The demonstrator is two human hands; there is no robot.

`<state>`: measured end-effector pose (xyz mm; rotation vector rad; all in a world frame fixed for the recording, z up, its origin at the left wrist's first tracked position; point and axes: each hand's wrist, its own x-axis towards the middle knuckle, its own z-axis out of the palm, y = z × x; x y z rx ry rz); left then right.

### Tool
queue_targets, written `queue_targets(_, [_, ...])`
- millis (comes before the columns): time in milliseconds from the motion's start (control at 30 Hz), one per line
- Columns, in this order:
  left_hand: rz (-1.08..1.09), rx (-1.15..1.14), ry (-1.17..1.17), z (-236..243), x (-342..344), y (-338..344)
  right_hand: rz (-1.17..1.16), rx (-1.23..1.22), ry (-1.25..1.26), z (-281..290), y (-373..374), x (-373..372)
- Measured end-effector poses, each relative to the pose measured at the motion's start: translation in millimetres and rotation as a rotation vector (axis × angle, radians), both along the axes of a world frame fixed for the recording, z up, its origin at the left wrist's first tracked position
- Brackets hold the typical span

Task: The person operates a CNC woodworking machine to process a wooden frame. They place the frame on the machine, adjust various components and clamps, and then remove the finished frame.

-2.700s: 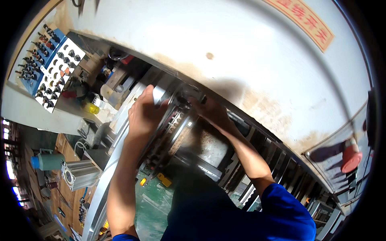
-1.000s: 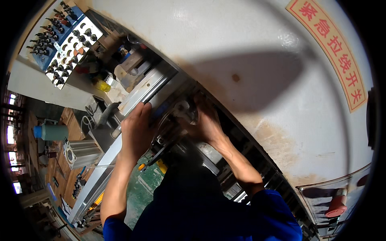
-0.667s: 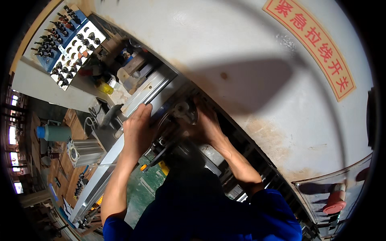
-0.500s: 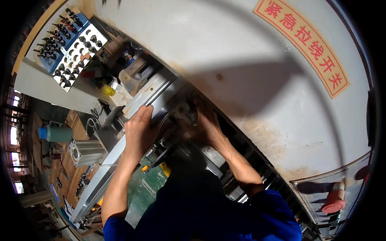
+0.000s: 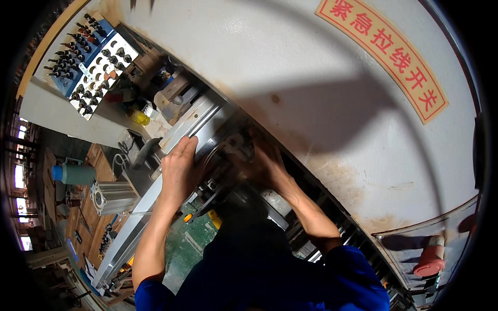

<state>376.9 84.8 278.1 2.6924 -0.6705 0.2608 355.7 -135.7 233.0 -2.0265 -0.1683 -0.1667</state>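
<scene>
My left hand (image 5: 179,167) lies on the edge of a long silver metal rail (image 5: 150,199), fingers stretched out side by side toward the machine. Its thumb is hidden behind the hand. My right hand (image 5: 265,165) reaches into deep shadow under the white machine panel, beside a pale rounded metal part (image 5: 236,143). Its fingers are too dark to show whether they grip that part. Between the hands are a thin curved wire or hose and dark machine parts, hard to make out.
A large white panel (image 5: 321,155) slants along my right, with a red push button (image 5: 429,262) at lower right. Upper left stands a rack of tool bits (image 5: 96,72). A ribbed metal cylinder (image 5: 111,197) and a green jug with a blue cap (image 5: 78,172) are at left.
The view has shifted slightly. Both hands keep nearly the same places, with no clear change in what they touch.
</scene>
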Motion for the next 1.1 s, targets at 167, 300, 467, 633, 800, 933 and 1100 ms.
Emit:
queue_targets(167, [-0.014, 0.000, -0.032, -1, -1, 2, 0.000, -0.020, 0.001, -1, 0, -1])
queue_targets(300, [-0.006, -0.003, -0.037, 0, -2, 1, 0.023, -0.014, 0.052, 3, -2, -1])
queue_targets(467, [0.000, 0.043, 0.001, 2, -1, 1, 0.025, -0.080, 0.078, -8, 0, -3])
queue_targets(633, [0.041, 0.035, 0.076, 12, -2, -9, 0.088, 0.079, 0.177, 12, -10, -6])
queue_targets(800, [0.122, 0.068, 0.043, 3, 2, -10, -0.004, 0.122, 0.134, 6, -16, -3])
queue_targets(933, [0.124, 0.053, 0.034, 5, 2, -13, 0.003, 0.041, 0.136, -7, -30, 2])
queue_targets(1100, [0.117, 0.040, 0.041, 8, 1, -14, -0.101, 0.100, 0.120, -33, -48, 2])
